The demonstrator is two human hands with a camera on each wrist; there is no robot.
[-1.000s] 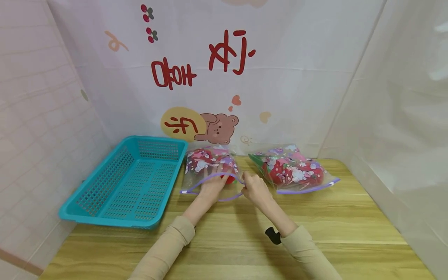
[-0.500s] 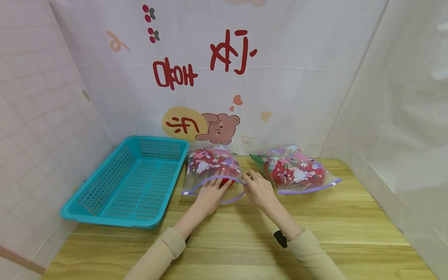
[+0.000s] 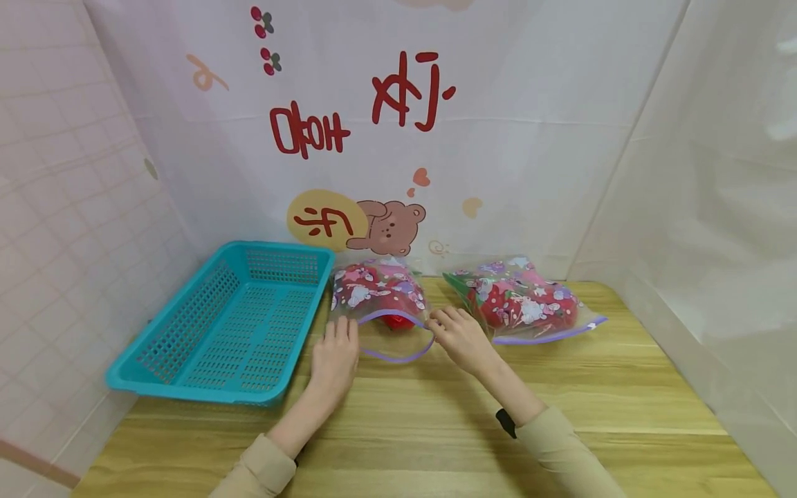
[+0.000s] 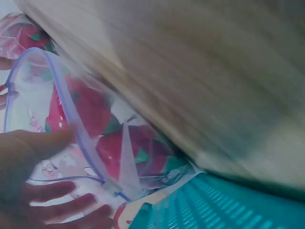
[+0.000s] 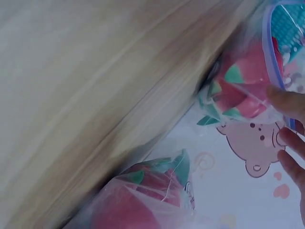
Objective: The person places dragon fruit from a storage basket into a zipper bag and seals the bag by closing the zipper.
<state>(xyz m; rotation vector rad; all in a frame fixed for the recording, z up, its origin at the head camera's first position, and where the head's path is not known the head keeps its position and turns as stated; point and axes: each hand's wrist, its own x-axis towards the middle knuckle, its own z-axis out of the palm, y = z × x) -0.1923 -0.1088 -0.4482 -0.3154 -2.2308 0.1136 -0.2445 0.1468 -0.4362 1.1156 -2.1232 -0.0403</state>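
A clear zip bag [image 3: 376, 287] with a pink and purple print lies at the middle back, its purple-rimmed mouth gaping toward me. Red rounded pieces with green parts [image 4: 90, 107] fill it; their exact kind is unclear. At the bag's left corner is my left hand [image 3: 336, 353], and in the left wrist view its thumb is near the rim with the fingers spread apart. My right hand [image 3: 461, 339] pinches the right end of the rim, thumb and fingers on either side. The left zip end is hidden behind the left hand in the head view.
A second printed zip bag [image 3: 523, 301], also holding red and green pieces, lies to the right with its rim flat. On the left stands a turquoise perforated basket [image 3: 283, 387]. A wooden table [image 3: 436, 443] meets a printed white backdrop [image 3: 529, 159] behind.
My left hand has come out of the bag's mouth and moved left to its left corner. The right hand stays on the right end of the rim.
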